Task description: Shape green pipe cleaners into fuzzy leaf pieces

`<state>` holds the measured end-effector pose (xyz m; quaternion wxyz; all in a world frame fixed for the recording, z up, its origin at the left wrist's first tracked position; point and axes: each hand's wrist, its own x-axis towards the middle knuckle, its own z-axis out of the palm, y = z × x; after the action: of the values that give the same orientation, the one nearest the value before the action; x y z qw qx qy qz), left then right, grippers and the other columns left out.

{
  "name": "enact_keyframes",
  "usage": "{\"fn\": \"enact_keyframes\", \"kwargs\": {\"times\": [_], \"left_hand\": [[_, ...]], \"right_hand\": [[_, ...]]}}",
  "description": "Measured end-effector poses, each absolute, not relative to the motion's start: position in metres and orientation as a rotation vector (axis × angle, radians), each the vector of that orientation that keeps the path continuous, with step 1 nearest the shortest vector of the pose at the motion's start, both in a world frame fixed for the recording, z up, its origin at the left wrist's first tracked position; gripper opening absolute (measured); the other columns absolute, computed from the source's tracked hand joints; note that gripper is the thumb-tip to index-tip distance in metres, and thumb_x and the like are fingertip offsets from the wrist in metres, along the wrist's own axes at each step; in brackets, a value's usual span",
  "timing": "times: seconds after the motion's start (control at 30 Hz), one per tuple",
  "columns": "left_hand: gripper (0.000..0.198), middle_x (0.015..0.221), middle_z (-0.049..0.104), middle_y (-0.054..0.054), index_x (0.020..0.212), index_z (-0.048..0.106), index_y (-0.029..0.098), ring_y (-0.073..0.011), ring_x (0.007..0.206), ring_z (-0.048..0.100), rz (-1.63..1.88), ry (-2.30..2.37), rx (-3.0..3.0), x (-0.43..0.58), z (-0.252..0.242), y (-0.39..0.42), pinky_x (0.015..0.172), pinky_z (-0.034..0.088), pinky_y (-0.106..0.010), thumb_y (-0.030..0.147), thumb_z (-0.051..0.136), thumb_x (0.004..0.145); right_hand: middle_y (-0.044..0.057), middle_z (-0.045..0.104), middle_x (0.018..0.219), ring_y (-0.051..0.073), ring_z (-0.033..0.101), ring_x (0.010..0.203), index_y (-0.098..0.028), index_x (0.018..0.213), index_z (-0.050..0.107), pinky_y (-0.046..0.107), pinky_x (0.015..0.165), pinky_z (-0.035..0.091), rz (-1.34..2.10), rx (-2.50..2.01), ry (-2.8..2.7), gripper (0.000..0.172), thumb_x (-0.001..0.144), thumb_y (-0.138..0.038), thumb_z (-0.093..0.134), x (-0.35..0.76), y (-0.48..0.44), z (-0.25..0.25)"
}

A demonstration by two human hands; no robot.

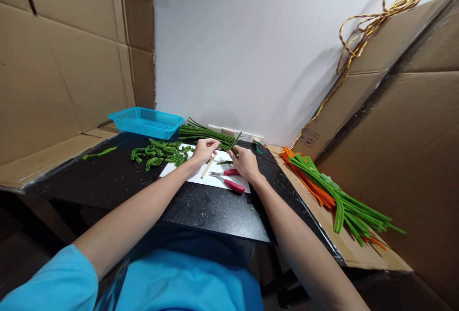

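My left hand [203,149] and my right hand [245,161] are both closed over a white sheet [201,177] on the black table [143,186]. Between them runs a green fuzzy wire [226,147]; each hand pinches one end of it. A thin wooden stick [208,167] lies on the sheet under my left hand. Red-handled pliers [229,180] lie on the sheet just below my right hand. A pile of bent green wire pieces [161,152] sits left of my left hand.
A bundle of straight green wires [201,132] lies behind the hands. A blue plastic basket [147,121] stands at the back left. Long green and orange wires [333,195] lie on cardboard to the right. A single green piece [100,153] lies far left. Cardboard panels flank both sides.
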<state>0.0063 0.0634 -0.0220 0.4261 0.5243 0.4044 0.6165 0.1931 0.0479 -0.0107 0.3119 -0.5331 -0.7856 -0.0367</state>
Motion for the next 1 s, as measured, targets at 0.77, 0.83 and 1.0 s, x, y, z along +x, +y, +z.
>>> {"fn": "enact_keyframes", "kwargs": {"times": [0.77,0.83,1.0], "left_hand": [[0.005,0.070,0.067,-0.003,0.081,0.073,0.012,-0.0102,0.056,0.058,1.385,1.077,1.365,0.011,-0.017,0.048,0.046,0.041,-0.020,0.008,0.075,0.084],[0.005,0.071,0.067,-0.003,0.081,0.073,0.012,-0.0102,0.056,0.058,1.376,1.073,1.374,0.012,-0.016,0.046,0.046,0.040,-0.020,0.009,0.076,0.084],[0.006,0.074,0.068,-0.004,0.084,0.073,0.012,-0.0095,0.056,0.057,1.407,1.078,1.365,0.011,-0.015,0.048,0.048,0.041,-0.020,0.013,0.079,0.083]], "right_hand": [[0.006,0.076,0.096,0.019,0.067,0.081,-0.023,0.090,0.068,0.028,0.060,0.030,-0.194,-1.492,-2.042,0.023,0.104,-0.028,0.050,0.192,0.045,-0.009],[0.006,0.076,0.095,0.020,0.068,0.081,-0.023,0.090,0.067,0.028,0.060,0.030,-0.204,-1.493,-2.013,0.020,0.102,-0.026,0.052,0.192,0.046,-0.010],[0.003,0.078,0.099,0.022,0.070,0.087,-0.026,0.102,0.067,0.028,0.063,0.034,-0.233,-1.460,-1.924,0.009,0.098,-0.029,0.060,0.193,0.046,-0.009]]}}
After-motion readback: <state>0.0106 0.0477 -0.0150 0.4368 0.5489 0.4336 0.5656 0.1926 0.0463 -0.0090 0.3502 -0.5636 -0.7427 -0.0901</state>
